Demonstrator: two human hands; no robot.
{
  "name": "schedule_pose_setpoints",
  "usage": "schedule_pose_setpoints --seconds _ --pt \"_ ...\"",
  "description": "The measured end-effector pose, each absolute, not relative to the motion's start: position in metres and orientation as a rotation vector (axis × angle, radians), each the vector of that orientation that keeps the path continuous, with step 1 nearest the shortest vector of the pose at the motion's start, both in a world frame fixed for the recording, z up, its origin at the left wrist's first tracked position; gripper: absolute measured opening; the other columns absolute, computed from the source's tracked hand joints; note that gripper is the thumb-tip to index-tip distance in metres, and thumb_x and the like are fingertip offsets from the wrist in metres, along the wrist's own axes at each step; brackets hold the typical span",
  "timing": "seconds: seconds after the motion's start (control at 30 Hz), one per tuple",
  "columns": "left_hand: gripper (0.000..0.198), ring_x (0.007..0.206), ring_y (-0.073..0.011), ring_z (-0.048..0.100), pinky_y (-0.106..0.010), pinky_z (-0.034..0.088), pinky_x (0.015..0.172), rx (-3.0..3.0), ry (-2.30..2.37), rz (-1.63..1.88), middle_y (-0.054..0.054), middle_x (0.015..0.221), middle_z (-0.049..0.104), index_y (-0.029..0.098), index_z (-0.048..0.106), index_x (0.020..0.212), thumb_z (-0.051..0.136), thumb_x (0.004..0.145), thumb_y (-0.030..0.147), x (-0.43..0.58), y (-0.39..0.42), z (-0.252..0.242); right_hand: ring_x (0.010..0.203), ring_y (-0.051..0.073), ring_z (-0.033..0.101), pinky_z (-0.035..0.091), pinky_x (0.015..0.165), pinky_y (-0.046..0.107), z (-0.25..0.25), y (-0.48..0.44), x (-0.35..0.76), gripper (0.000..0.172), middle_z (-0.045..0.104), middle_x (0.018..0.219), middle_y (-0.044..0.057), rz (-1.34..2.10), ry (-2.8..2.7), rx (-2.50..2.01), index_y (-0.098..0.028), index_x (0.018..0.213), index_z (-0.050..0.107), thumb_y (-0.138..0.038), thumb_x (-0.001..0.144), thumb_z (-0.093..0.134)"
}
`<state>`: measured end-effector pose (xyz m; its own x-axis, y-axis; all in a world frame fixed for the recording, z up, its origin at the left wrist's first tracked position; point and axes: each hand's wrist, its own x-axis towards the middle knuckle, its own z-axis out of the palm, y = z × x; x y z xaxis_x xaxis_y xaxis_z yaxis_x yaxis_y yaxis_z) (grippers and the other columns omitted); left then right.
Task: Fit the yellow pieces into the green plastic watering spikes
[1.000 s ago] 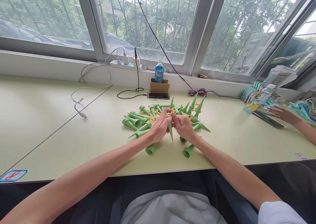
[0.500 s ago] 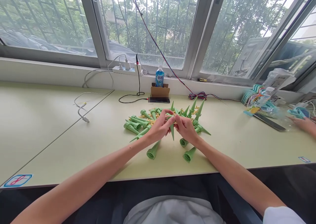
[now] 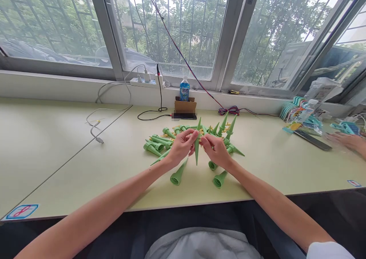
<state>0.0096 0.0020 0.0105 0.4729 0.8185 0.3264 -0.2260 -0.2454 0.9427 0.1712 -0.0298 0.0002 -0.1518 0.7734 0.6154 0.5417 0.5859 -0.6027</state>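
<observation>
My left hand (image 3: 182, 146) is closed on a green plastic watering spike (image 3: 197, 150), its point hanging down between my hands. Close to its right side is my right hand (image 3: 216, 149), thumb and fingers pinched together; whatever they hold is hidden. Around and behind both hands lies a pile of similar green spikes, some standing point up, others on their sides. Small yellow plastic pieces (image 3: 228, 128) show among them. Nearer the table edge lie two loose spikes, a left one (image 3: 177, 175) and a right one (image 3: 219, 179), with threaded open ends facing me.
A blue-labelled bottle (image 3: 184, 89) stands in a small cardboard box (image 3: 185, 106) by the window. Cables and a power strip (image 3: 145, 82) are at back left. To the right are a dark flat object (image 3: 312, 140), teal hangers (image 3: 296, 108) and another person's hand (image 3: 347, 140).
My hands have drawn slightly apart, and the held spike has shifted a little left. The other person's hand at the right has moved further into view.
</observation>
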Motion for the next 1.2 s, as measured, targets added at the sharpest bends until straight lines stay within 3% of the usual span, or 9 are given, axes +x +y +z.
schedule_pose_setpoints --seconds 0.37,0.7,0.97,1.2 --pt "0.040 0.041 -0.0049 0.037 -0.018 0.027 0.036 1.497 0.546 1.056 0.005 0.055 0.044 0.017 0.054 0.081 0.060 0.088 0.056 0.008 0.004 0.004 0.052 0.011 0.041 0.033 0.053 0.025 -0.004 -0.029 0.173 0.039 0.049 0.058 -0.001 0.162 -1.909 -1.021 -0.020 0.067 0.045 -0.039 0.101 0.040" --pt "0.042 0.040 -0.0042 0.036 -0.017 0.028 0.035 1.503 0.614 1.029 0.002 0.061 0.056 0.017 0.053 0.077 0.059 0.087 0.058 0.007 0.001 0.009 0.052 0.013 0.043 0.035 0.056 0.025 -0.005 -0.029 0.175 0.038 0.052 0.060 0.000 0.133 -1.992 -1.008 -0.022 0.070 0.046 -0.040 0.102 0.037" --pt "0.050 0.035 -0.0048 0.037 -0.018 0.026 0.033 1.564 0.720 0.838 0.002 0.050 0.053 0.017 0.049 0.066 0.056 0.087 0.061 0.002 0.000 0.022 0.053 0.013 0.042 0.033 0.056 0.027 -0.005 -0.025 0.178 0.036 0.050 0.061 0.000 0.057 -2.104 -0.961 -0.022 0.070 0.042 -0.039 0.102 0.037" --pt "0.035 0.041 -0.0076 0.047 -0.019 0.035 0.038 1.539 0.622 0.974 0.001 0.062 0.060 0.018 0.056 0.106 0.058 0.091 0.049 0.004 0.001 0.022 0.049 0.011 0.039 0.033 0.052 0.025 0.002 -0.026 0.176 0.046 0.045 0.055 -0.002 0.259 -1.781 -1.114 -0.021 0.067 0.041 -0.050 0.102 0.032"
